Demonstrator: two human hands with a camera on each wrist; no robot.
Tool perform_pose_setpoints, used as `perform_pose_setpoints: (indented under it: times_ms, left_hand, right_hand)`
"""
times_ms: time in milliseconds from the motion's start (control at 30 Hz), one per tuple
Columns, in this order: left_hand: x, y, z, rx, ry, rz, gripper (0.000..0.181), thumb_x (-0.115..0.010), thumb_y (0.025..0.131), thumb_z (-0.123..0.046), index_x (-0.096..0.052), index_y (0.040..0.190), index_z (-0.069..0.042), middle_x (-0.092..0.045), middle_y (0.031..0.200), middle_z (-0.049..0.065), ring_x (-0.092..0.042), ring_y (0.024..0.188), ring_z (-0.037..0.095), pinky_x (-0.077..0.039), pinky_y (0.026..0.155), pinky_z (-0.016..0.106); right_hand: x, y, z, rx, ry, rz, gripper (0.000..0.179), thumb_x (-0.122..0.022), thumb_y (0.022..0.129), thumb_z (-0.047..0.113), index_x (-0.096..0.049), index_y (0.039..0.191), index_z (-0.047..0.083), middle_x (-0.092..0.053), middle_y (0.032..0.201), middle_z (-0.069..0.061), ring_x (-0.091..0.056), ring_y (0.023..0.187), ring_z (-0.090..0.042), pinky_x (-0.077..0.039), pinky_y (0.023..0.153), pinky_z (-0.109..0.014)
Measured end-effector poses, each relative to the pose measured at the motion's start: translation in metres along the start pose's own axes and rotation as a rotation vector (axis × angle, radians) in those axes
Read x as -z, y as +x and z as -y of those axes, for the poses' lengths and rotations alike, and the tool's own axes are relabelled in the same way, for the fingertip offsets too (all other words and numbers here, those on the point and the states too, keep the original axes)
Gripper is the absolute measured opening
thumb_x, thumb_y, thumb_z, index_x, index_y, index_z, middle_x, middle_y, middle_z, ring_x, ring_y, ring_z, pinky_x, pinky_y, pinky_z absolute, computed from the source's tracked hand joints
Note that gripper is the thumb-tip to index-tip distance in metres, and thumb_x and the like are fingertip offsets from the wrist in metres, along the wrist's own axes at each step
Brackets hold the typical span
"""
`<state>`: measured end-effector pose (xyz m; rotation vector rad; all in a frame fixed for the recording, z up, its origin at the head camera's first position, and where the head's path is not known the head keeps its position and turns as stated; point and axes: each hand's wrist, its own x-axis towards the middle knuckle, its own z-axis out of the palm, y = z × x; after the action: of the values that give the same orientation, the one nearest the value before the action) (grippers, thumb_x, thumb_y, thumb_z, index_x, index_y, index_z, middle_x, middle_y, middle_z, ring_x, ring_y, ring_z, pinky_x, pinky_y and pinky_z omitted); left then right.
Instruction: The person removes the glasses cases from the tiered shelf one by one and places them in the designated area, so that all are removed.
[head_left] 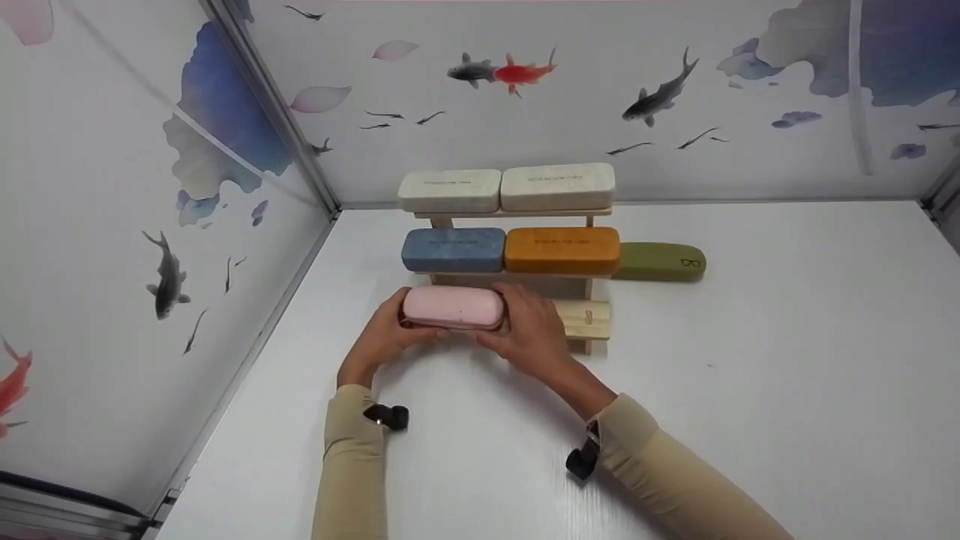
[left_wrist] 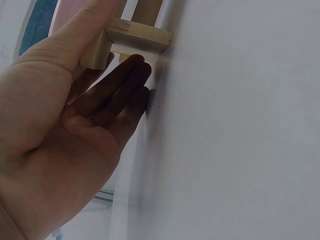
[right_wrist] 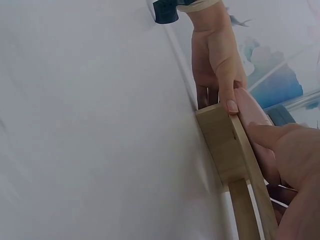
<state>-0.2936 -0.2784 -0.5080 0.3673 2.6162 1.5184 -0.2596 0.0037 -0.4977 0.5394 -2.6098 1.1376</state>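
A pink glasses case (head_left: 453, 306) lies on the left part of the lowest step of a tiered wooden rack (head_left: 598, 321). My left hand (head_left: 381, 330) holds its left end, with the thumb along the front. At the other end my right hand (head_left: 536, 330) grips the case between thumb and fingers. Seen from the right wrist, the left thumb (right_wrist: 231, 102) touches the case's end and the step's edge. The left wrist view shows the other left fingers (left_wrist: 117, 95) stretched out below the step; the pink case (left_wrist: 65, 12) is mostly hidden there.
Just above, a blue case (head_left: 454, 251) and an orange case (head_left: 562, 253) sit side by side on the middle step. Two white cases (head_left: 450, 192) occupy the top step. A green case (head_left: 660, 262) rests to the rack's right. Printed panels (head_left: 555, 135) stand behind and left.
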Motion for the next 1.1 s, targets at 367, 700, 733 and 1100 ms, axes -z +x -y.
perform_pose_setpoints:
  times_ms: [367,700,733,1100]
  left_hand:
    - [0.002,-0.002,-0.001,-0.014,-0.024,0.005,0.076,-0.097,0.084,-0.025,-0.056,0.147,-0.011,-0.066,0.141,0.009,-0.062,0.128,0.023,-0.052,0.111,0.045]
    - [0.0,-0.001,-0.003,0.003,-0.027,0.007,0.079,-0.097,0.084,-0.03,-0.055,0.148,-0.012,-0.066,0.143,0.009,-0.062,0.131,0.024,-0.05,0.117,0.047]
    - [0.0,-0.001,-0.003,0.006,-0.027,0.008,0.08,-0.097,0.084,-0.03,-0.055,0.149,-0.012,-0.066,0.143,0.009,-0.062,0.132,0.024,-0.05,0.118,0.047]
    - [0.0,0.0,-0.002,0.039,-0.001,0.0,0.076,-0.094,0.087,-0.019,-0.054,0.151,-0.011,-0.064,0.149,0.012,-0.061,0.137,0.028,-0.047,0.121,0.049]
  right_hand:
    - [-0.004,0.004,0.004,0.001,-0.033,-0.056,0.081,-0.093,0.084,0.052,-0.063,0.145,0.008,-0.072,0.137,-0.013,-0.069,0.122,-0.034,-0.053,0.102,-0.057]
    - [-0.001,0.003,0.0,0.003,0.042,-0.05,0.066,-0.096,0.083,0.043,-0.07,0.134,0.009,-0.075,0.128,-0.01,-0.069,0.117,-0.03,-0.052,0.104,-0.053]
    - [-0.001,0.003,0.0,0.003,0.05,-0.048,0.066,-0.096,0.084,0.041,-0.07,0.134,0.009,-0.075,0.128,-0.01,-0.069,0.117,-0.03,-0.052,0.105,-0.053]
    - [0.008,-0.006,-0.001,0.021,0.078,-0.049,0.07,-0.095,0.085,0.04,-0.068,0.14,0.006,-0.074,0.131,-0.012,-0.068,0.119,-0.029,-0.055,0.106,-0.05]
